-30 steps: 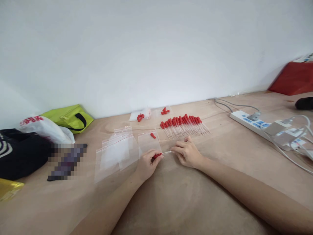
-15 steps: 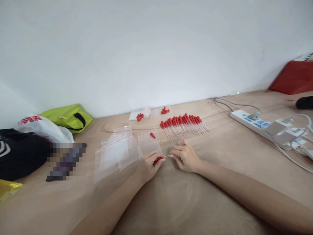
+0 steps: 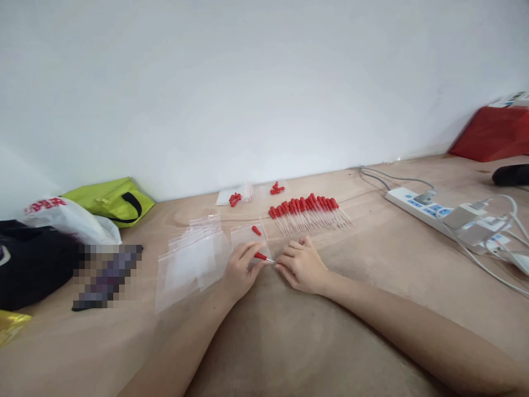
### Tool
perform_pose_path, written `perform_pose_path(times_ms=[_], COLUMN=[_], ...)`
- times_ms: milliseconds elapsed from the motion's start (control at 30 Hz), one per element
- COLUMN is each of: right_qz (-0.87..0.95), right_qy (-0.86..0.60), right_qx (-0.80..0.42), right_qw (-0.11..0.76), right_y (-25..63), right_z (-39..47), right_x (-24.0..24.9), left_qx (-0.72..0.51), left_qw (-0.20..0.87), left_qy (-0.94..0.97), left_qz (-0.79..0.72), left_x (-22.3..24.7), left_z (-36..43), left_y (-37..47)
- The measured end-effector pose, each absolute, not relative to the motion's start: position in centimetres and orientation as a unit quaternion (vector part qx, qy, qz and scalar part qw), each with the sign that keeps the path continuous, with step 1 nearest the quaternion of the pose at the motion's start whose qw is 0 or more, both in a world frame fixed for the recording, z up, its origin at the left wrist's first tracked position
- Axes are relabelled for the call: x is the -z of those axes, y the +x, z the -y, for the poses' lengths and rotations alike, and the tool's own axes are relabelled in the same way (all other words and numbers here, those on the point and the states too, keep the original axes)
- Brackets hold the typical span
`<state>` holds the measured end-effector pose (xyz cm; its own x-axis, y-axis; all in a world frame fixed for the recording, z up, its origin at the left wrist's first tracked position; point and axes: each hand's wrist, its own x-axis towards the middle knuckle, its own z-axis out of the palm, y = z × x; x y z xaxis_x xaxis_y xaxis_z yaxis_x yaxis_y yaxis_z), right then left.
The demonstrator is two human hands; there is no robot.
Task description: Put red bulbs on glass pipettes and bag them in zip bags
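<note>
A dropper [image 3: 261, 256] with a red rubber bulb and a clear thin tube lies between my two hands. My left hand [image 3: 240, 273] has thumb and forefinger around the bulb end. The tube is pinched by my right hand [image 3: 301, 266], whose fingers hide its far end. Just behind my left hand, a loose red rubber bulb [image 3: 256, 230] rests on a clear zip bag [image 3: 239, 234]. Many red-bulbed droppers [image 3: 303, 207] lie side by side in a row beyond my right hand.
More clear zip bags [image 3: 185, 259] overlap to the left. Small piles of red bulbs [image 3: 235, 199] sit on bags near the wall. A white power strip [image 3: 407, 201] with plugs and cables stands right. Bags, including a lime-green pouch [image 3: 109, 201], fill the left side.
Both hands have shifted slightly left with the dropper. My left fingers have loosened around the bulb, so more of it shows, and the dropper now tilts.
</note>
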<state>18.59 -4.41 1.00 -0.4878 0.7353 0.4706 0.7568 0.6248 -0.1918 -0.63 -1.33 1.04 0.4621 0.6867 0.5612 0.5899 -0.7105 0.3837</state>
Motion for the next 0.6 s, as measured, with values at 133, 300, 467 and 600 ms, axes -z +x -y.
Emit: perform_pose_path(times_ms=[133,300,467,600], right_qz=[0.771,0.665,0.613,0.596], right_qy=[-0.553,-0.653,-0.698,-0.725], right_qx=[0.016,0.046,0.048,0.036], right_qw=[0.316,0.359,0.367,0.344], right_y=[18.6,19.1,18.5,18.5], right_z=[3.2,-1.2,-4.5,-5.2], right_x=[-0.5,0.0,0.2,0.2], left_qx=[-0.349,-0.280,-0.273,-0.265], left_qw=[0.025,0.069,0.066,0.064], left_qy=[0.802,0.819,0.829,0.832], left_qz=[-0.484,-0.496,-0.483,-0.483], left_x=[-0.4,0.5,0.3,0.1], left_z=[0.7,0.2,0.4,0.6], left_y=[-1.1,-1.3,-1.1,-1.1])
